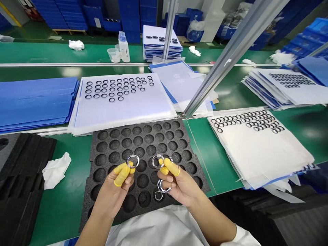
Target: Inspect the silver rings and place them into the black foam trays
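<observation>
My left hand [115,187], with yellow finger cots on its fingertips, pinches a shiny metal ring [138,160] held upright. My right hand [180,182] also wears yellow finger cots and holds another metal ring [153,162] between thumb and fingertips. A further ring [160,186] hangs on the lower fingers of that hand, and part of another shows behind its fingertips. Both hands are above a black foam tray [87,201] with rows of round pockets. In a near pocket sits a smaller-looking metal ring [158,200].
White sheets [133,111] with rows of dark rings lie behind the tray; another ringed stack [266,153] is right. Blue sheets [33,99] and black foam trays [23,184] stand left, near crumpled tissue [56,171]. A metal post [230,61] slants across; a bottle [124,49] stands farther back.
</observation>
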Available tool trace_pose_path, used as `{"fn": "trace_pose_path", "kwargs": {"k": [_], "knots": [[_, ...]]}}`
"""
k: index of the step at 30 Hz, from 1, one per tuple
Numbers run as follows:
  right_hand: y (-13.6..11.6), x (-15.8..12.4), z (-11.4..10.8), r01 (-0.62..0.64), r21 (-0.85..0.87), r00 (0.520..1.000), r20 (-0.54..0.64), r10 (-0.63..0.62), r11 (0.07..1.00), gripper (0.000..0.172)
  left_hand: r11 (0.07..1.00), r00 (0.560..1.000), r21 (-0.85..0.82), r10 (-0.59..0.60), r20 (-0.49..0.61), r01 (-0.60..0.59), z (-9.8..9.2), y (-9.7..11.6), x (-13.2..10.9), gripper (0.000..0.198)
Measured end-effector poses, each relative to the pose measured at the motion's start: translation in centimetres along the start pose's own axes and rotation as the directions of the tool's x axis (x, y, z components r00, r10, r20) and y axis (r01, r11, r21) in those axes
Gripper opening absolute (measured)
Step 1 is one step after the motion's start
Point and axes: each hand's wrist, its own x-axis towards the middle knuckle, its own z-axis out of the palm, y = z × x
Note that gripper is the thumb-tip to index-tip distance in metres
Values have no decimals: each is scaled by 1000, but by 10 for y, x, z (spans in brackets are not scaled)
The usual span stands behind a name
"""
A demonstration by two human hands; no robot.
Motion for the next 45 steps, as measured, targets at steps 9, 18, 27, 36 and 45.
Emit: {"fn": "trace_pose_path", "kwargs": {"k": [9,18,27,36,45], "knots": [[1,0,9,-20,18,998,55,19,1000,43,1000,998,30,-11,64,9,8,3,-7,39],[-2,-3,5,-71,57,994,85,66,996,47,998,998,21,-58,15,58,14,3,-5,45],[-1,-9,2,-21,76,996,89,14,997,44,992,999,126,-14,40,9,13,0,-3,43],[-2,-10,-4,67,77,997,-39,-64,995,40,723,909,573,406,98,-385,-22,-11,65,37],[-4,-16,3,135,-36,988,-69,-137,990,40,141,744,853,574,343,-502,-29,11,133,11]]}}
